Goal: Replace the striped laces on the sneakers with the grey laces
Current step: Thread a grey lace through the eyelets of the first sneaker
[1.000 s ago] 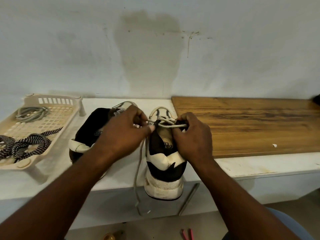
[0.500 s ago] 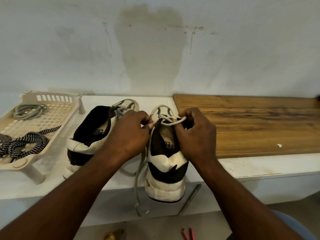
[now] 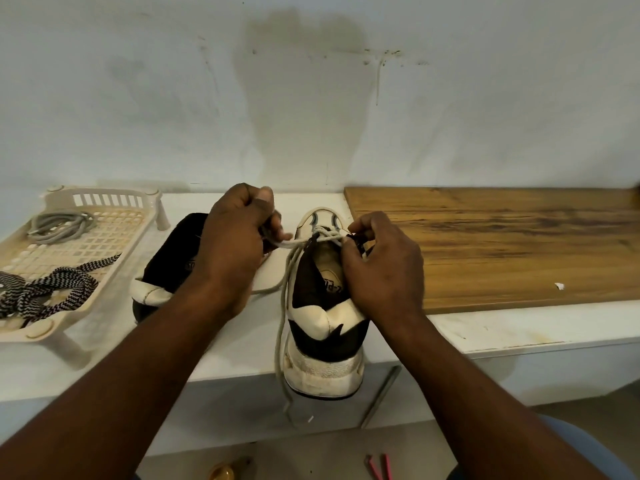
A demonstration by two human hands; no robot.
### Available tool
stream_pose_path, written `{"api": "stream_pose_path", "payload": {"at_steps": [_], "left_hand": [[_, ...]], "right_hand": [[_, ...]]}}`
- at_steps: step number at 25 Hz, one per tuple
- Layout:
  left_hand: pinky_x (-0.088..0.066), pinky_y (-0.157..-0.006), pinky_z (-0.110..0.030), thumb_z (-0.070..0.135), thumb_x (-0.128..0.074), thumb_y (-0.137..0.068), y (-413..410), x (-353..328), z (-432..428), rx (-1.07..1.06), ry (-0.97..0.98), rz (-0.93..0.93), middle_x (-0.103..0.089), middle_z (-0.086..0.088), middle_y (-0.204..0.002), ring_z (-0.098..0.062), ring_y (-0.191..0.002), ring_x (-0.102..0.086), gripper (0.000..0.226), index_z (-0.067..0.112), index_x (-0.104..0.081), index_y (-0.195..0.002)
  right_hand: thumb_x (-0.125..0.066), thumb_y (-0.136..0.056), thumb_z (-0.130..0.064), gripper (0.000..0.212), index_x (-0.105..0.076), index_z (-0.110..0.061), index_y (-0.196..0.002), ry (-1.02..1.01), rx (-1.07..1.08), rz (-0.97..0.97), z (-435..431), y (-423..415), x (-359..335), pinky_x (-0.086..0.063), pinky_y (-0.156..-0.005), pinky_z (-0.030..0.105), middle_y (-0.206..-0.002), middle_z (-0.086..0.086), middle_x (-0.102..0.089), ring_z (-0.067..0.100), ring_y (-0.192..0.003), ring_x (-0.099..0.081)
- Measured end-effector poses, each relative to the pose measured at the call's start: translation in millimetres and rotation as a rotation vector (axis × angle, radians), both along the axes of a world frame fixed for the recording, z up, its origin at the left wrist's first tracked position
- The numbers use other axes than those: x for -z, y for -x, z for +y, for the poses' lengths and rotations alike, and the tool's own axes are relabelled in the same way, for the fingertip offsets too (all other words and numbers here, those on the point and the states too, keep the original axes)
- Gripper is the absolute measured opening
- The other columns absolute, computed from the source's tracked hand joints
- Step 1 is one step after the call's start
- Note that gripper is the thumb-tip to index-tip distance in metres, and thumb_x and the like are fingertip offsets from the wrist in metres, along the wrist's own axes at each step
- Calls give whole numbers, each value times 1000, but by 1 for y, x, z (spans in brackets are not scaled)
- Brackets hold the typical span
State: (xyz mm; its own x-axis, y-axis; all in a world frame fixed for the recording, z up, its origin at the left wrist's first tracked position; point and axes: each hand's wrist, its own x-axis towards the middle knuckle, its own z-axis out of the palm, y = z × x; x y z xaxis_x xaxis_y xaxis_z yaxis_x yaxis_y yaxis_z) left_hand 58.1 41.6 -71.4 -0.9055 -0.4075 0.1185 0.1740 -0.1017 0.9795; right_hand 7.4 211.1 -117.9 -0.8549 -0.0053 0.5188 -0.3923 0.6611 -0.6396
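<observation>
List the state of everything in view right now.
Left hand: grips lace, holding it taut.
Right hand: grips sneaker by its top eyelets.
Sneaker: upright, heel overhanging the ledge, partly laced grey.
Lace: threaded, loose end hanging over the edge.
Other sneaker: partly hidden, lacing unseen.
Striped laces: removed, tangled in tray.
Spare lace: coiled in tray.

The light is soft and even, a little dim. The tray (image 3: 104,199) throws a pale shadow on the white surface (image 3: 519,336) below it. The wide lens bends the board's (image 3: 485,247) edges at the right. The left hand (image 3: 232,244) looks slightly blurred.
</observation>
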Motion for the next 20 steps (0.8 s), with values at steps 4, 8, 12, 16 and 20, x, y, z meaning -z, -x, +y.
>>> {"api": "stream_pose_path", "payload": {"at_steps": [4, 8, 12, 16, 20], "left_hand": [[-46, -63, -30, 29, -70, -94, 1, 5, -10, -158, 456, -178, -59, 10, -72, -9, -65, -55, 10, 27, -64, -86], [-46, -68, -28, 38, -62, -98, -5, 11, 0, 66, 769, -251, -68, 12, -80, -6, -78, -63, 13, 30, -71, -91], [-45, -68, -29, 33, -58, -102, -3, 13, -1, 81, 820, -285, -68, 10, -84, -8, -79, -62, 16, 28, -69, -90], [-43, -69, -29, 18, -56, -101, -1, 8, 0, 119, 977, -319, -64, 8, -82, -15, -81, -60, 14, 28, -65, -102], [-47, -70, -31, 8, -56, -94, 1, 2, 3, 201, 1085, -390, -67, -1, -101, -20, -86, -63, 45, 30, -61, -133]], "right_hand": [[-71, -92, -23, 7, -69, -25, -99, 50, -31, -15, 2, 5, 2, -46, -67, 17, -92, -14, -68, 2, -84, -62], [-74, -92, -26, 12, -71, -25, -103, 67, -126, -74, 9, 7, 1, -45, -69, 11, -95, -17, -68, -3, -88, -62], [-77, -88, -31, 26, -70, -26, -112, 24, -167, -148, 13, 4, 1, -45, -72, 13, -103, -16, -68, 0, -94, -61], [-74, -89, -27, 16, -74, -25, -105, 10, -107, -124, 13, 5, 3, -47, -72, 20, -95, -14, -70, 3, -88, -62], [-70, -90, -22, 10, -75, -23, -99, 7, -75, -100, 9, 3, 4, -46, -68, 16, -90, -12, -69, 3, -83, -62]]}}
